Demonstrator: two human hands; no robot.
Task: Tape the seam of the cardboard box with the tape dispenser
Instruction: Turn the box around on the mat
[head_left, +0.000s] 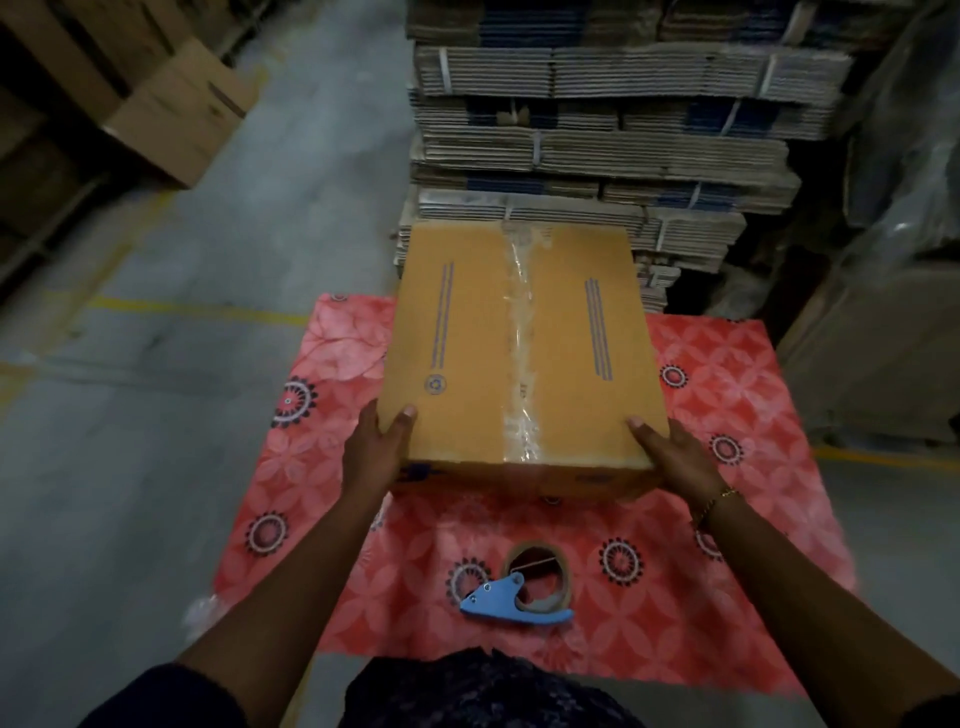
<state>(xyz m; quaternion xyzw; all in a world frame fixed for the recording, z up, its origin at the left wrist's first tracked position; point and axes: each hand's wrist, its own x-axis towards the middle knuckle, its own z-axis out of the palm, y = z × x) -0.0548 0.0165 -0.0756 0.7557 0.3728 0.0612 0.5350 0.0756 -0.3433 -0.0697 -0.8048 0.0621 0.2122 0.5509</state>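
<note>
While gripped, cardboard box (519, 353) between hands.

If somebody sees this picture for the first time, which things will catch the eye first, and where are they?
First, the brown cardboard box in the middle, clear tape along its top seam, with the left hand and right hand gripping its near corners. Next, the red patterned cloth under it, where the blue tape dispenser lies near the person.
</note>
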